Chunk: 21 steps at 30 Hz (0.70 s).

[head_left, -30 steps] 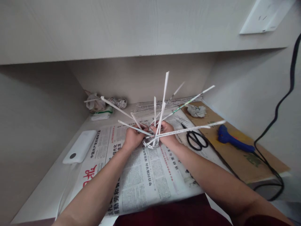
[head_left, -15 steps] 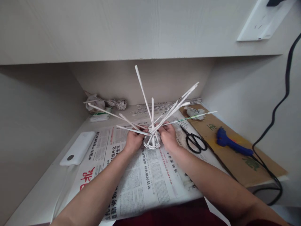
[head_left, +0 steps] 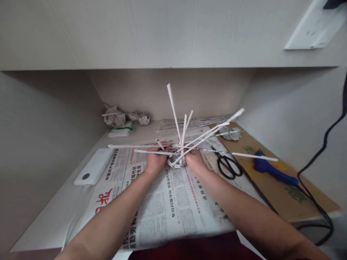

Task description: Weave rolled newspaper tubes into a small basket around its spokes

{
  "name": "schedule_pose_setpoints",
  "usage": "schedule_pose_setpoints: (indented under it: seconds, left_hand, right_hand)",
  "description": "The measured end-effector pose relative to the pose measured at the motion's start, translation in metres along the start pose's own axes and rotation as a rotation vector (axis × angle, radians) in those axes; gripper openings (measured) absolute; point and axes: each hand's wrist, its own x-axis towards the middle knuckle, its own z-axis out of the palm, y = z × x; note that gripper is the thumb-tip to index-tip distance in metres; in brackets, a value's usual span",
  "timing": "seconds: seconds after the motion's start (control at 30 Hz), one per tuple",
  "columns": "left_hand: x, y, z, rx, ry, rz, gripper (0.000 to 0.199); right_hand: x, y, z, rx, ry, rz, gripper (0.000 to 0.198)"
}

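A small woven paper basket [head_left: 176, 163] with several long rolled-paper sticks [head_left: 175, 112] fanning out of it is held between both hands, over the newspaper [head_left: 173, 206]. My left hand [head_left: 157, 159] grips its left side, fingers closed near the rim. On the opposite side, my right hand [head_left: 195, 160] is closed round the basket wall by the base of the sticks. Some fingertips of both hands are hidden behind the sticks and weave. One long stick points right, past the black-handled scissors [head_left: 229, 166].
At the right, a blue glue gun [head_left: 273, 172] with a black cord lies on a cardboard sheet [head_left: 303, 209]. A white power bank [head_left: 94, 167] sits at the left. Behind are a bundle of paper sticks [head_left: 195, 124], a tissue pack [head_left: 121, 130] and a speckled woven piece [head_left: 139, 118].
The sticks have shifted: one now reaches far right over the scissors, and a left one lies flatter. The basket's opening is tilted differently between the hands. The view has moved slightly left.
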Motion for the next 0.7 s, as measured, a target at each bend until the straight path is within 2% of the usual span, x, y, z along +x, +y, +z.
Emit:
schedule_pose_setpoints:
  seconds: [0.13,0.27,0.4,0.7]
  left_hand:
    - [0.0,0.003,-0.004,0.169,0.008,0.15,0.014]
    - [-0.002,0.012,-0.006,0.209,-0.014,0.24,0.01]
    - [-0.003,0.013,-0.005,0.203,-0.04,0.243,0.009]
    - [0.0,0.006,-0.004,0.183,-0.072,0.203,0.014]
  right_hand:
    - [-0.009,-0.001,0.005,0.09,-0.091,0.06,0.022]
    - [-0.011,0.003,0.009,0.153,-0.064,0.034,0.022]
    - [-0.008,0.007,0.009,0.176,-0.004,0.03,0.026]
    - [-0.007,0.015,0.005,0.103,-0.045,-0.035,0.021]
